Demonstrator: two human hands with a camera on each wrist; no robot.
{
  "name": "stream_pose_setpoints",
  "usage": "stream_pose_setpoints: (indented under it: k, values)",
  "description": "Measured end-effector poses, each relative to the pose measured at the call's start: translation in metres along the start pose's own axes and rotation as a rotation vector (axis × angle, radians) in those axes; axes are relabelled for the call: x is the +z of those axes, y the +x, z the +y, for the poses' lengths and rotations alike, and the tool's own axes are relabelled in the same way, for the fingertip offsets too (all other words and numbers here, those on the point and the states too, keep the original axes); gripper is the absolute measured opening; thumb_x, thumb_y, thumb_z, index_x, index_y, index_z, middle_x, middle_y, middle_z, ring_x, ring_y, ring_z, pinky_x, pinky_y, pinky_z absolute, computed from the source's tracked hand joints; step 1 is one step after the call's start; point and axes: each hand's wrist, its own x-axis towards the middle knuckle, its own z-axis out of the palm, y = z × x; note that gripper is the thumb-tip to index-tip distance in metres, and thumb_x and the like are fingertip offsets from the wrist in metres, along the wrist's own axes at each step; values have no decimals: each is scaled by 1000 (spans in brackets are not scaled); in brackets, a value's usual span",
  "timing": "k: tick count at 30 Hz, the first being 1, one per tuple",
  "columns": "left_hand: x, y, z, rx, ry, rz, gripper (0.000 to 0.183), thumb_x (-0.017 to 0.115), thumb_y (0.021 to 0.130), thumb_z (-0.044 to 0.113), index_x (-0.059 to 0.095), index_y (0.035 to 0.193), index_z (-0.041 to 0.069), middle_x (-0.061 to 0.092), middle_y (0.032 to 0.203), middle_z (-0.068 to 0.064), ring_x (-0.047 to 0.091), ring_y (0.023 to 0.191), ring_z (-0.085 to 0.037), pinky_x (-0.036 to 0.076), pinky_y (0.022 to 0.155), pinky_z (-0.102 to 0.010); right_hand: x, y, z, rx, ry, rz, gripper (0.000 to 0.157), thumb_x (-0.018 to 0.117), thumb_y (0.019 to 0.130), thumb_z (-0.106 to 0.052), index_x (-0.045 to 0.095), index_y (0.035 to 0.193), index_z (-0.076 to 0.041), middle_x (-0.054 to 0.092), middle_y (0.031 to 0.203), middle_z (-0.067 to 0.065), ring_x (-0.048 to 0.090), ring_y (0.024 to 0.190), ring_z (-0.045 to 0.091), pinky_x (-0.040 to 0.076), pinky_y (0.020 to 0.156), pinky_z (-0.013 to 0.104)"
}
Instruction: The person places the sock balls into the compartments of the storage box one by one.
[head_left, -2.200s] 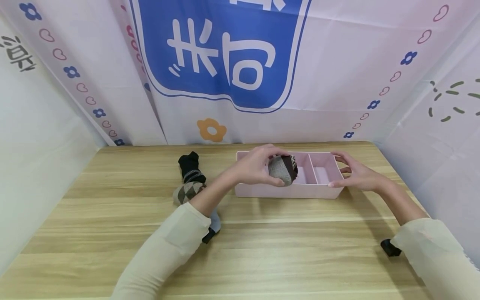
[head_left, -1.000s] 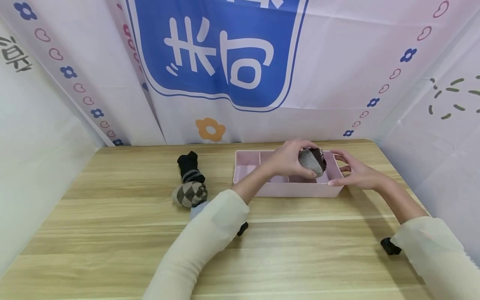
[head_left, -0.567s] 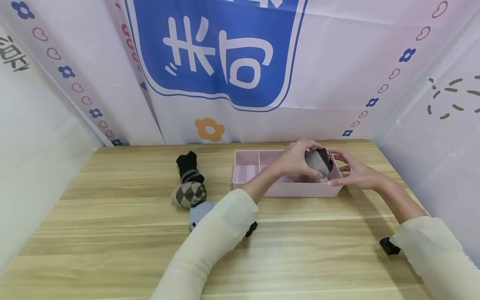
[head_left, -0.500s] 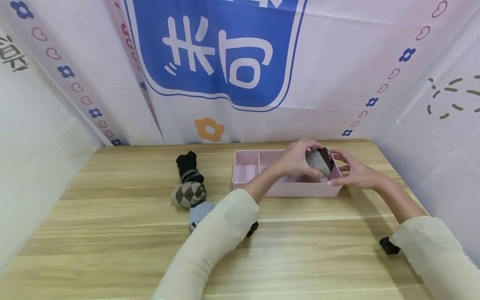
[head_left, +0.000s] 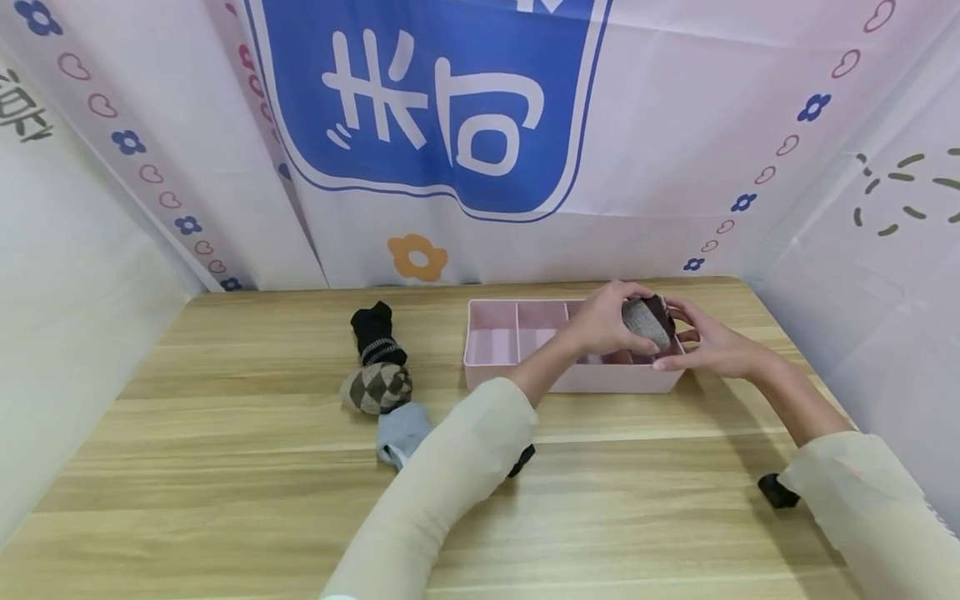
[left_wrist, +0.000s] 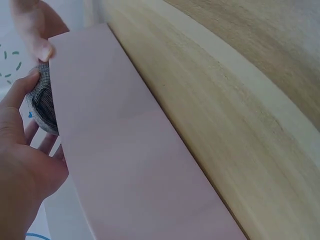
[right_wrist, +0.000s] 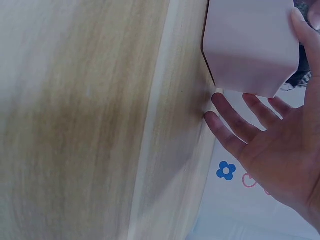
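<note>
My left hand [head_left: 607, 321] grips a balled-up sock [head_left: 643, 323], grey with a dark brown part, between thumb and fingers. The sock is over the rightmost compartment of a pink divided box [head_left: 600, 380], its lower part just behind the front rim. In the left wrist view, the sock [left_wrist: 44, 102] shows beside the box's long wall. My right hand [head_left: 716, 346] holds the box's right end, thumb at the front rim and fingers around the end wall. The right wrist view shows that hand's fingertips [right_wrist: 250, 96] at the box's end.
Left of the box lie a black sock [head_left: 375, 325] with a striped band, a brown diamond-patterned sock [head_left: 381, 387] and a light blue sock [head_left: 401, 429], the last partly behind the left sleeve [head_left: 450, 475]. A printed cloth backdrop [head_left: 637, 150] rises behind the wooden table [head_left: 225, 467].
My left hand has carried the grey-and-brown sock rightward, from above the box's middle to its right end. The right hand has kept its hold on the box.
</note>
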Motion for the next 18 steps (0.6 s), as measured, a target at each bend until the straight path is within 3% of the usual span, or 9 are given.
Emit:
stream_pose_setpoints:
  k: [5, 6, 11, 18]
  values:
    - [6, 4, -1, -5, 60, -16, 77, 93, 77, 26, 59, 144, 8, 60, 136, -8, 56, 114, -14, 43, 90, -16, 0, 1, -1, -4, 3, 3, 99, 77, 91, -13, 11, 163, -5, 20, 163, 34, 46, 134, 56, 47, 102, 55]
    - [7, 5, -1, -8, 83, -21, 77, 93, 77, 28, 59, 144, 9, 61, 136, -6, 56, 114, -13, 43, 90, -16, 0, 1, -1, -6, 4, 3, 99, 77, 90, -13, 11, 163, -6, 19, 163, 35, 45, 134, 57, 46, 103, 59]
    - [13, 7, -3, 13, 199, -64, 72, 91, 79, 31, 62, 142, 12, 64, 133, -2, 56, 110, -9, 44, 88, -18, 0, 0, -1, 5, 8, 3, 99, 78, 90, -13, 11, 163, -5, 19, 163, 35, 46, 133, 57, 50, 99, 52]
    - [18, 7, -4, -24, 225, -79, 61, 90, 82, 29, 65, 136, 13, 66, 120, 1, 58, 103, -7, 44, 85, -17, 0, -1, -1, 10, 16, -5, 100, 78, 90, -15, 11, 163, -5, 18, 164, 33, 47, 133, 56, 52, 97, 49]
